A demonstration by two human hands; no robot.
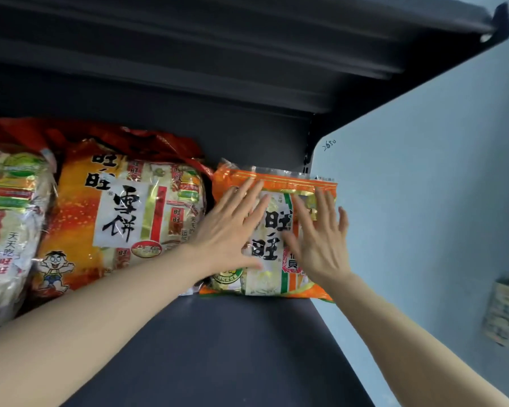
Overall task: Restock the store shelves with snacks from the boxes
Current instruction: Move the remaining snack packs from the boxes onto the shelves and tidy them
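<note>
Snack restocking centres on an orange-and-white plastic rice cracker bag (272,230) lying flat on the dark grey metal shelf (224,342), bare in front; left hand (232,230) and right hand (321,239) press on it with straight, spread fingers. It reads 旺旺. Just left lies a larger orange 雪饼 bag (124,212), and the pale blue side panel (423,201) at its right edge bears handwritten "2650".

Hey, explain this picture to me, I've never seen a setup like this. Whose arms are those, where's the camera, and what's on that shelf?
No machine here: a person wears a camera on the head, looking down at their own bare arms. Both the left hand and right hand lie flat, fingers spread, on an orange-and-white plastic snack bag lying on a dark grey metal shelf. Nothing is gripped. Beside it on the left lies a larger orange snack bag with a cartoon child.
</note>
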